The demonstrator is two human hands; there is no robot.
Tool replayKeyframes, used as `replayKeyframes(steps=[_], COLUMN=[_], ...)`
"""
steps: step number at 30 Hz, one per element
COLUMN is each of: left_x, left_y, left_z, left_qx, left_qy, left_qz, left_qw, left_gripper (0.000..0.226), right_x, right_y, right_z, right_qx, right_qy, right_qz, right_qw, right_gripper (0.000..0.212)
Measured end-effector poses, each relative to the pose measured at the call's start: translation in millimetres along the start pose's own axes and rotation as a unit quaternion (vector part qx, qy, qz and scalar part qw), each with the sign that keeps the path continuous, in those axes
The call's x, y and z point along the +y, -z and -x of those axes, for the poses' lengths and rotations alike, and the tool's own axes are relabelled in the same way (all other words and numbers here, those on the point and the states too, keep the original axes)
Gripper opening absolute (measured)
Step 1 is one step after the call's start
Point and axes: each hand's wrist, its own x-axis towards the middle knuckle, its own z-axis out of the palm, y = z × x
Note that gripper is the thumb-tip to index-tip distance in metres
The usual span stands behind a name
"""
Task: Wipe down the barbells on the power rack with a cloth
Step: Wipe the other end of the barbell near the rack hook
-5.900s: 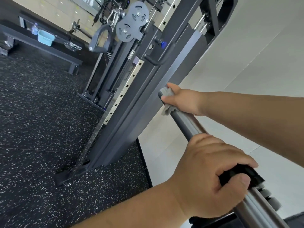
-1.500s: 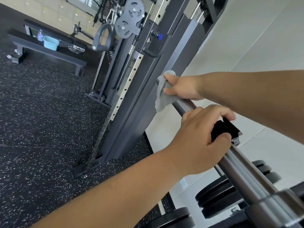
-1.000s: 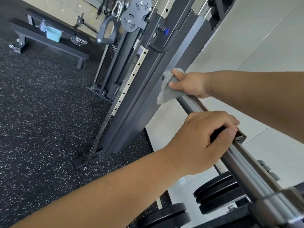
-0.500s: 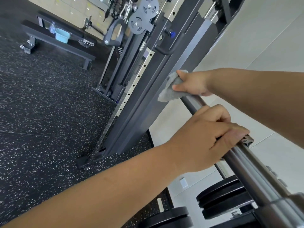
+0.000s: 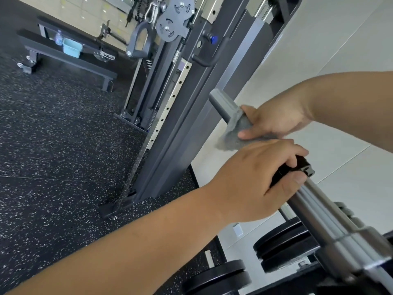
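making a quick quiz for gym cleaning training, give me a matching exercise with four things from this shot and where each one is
Things: 1 cloth; 2 black collar; 3 blue tub; 4 weight plates
Places: a on the bench; b gripped by the left hand; c below the bar; d held round the bar by the right hand
Pairs: 1-d; 2-b; 3-a; 4-c

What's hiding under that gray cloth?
The barbell runs under the cloth, its bare tip poking out. The right hand holds the cloth round it, hiding that part.
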Motion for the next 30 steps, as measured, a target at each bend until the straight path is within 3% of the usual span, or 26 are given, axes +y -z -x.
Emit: replayKeyframes(steps=[3,5,11,13,15,16,19,22,28,30], left_x=[2.5,3.6,-1.4,-2.5,-2.2,-1.8,-0.5,0.4,-16.8,-16.4], left_y=[-1.3,-0.1,4.2,5.7,6.4,6.2,5.1,9.4,21.9,21.6], left_z=[1.3,3.3,10.2,13.6,14.8,14.8,16.0,17.0,10.1,9.9], left_qx=[0.006,0.009,-0.014,-0.021,-0.024,-0.025,-0.013,-0.002,-0.058,-0.058], left_qy=[-0.019,-0.029,-0.019,-0.019,-0.024,-0.025,-0.024,-0.018,-0.088,-0.086], left_qz=[-0.017,-0.032,-0.07,-0.076,-0.08,-0.08,-0.082,-0.088,-0.162,-0.162], left_qw=[1.0,0.999,0.997,0.997,0.996,0.996,0.996,0.996,0.981,0.981], left_gripper=[0.029,0.036,0.042,0.039,0.04,0.041,0.042,0.04,0.049,0.047], right_x=[-9.4,-10.8,22.4,38.5,42.1,36.0,8.7,-4.1,16.8,17.6], right_y=[-2.1,-5.5,-19.6,-27.1,-32.4,-31.0,-25.9,-26.1,-25.3,-26.4], right_z=[-22.5,-31.0,0.6,7.3,3.8,5.5,2.4,-4.1,21.0,17.9], right_qx=[0.087,0.089,-0.09,-0.164,-0.182,-0.163,-0.055,0.008,-0.125,-0.132], right_qy=[0.021,0.018,0.039,0.043,0.03,0.012,-0.03,-0.031,-0.025,-0.045], right_qz=[-0.004,-0.031,-0.194,-0.266,-0.297,-0.291,-0.246,-0.243,-0.246,-0.243], right_qw=[0.996,0.995,0.976,0.949,0.937,0.943,0.967,0.969,0.961,0.96], right_gripper=[0.063,0.066,0.086,0.073,0.047,0.047,0.082,0.085,0.079,0.07])
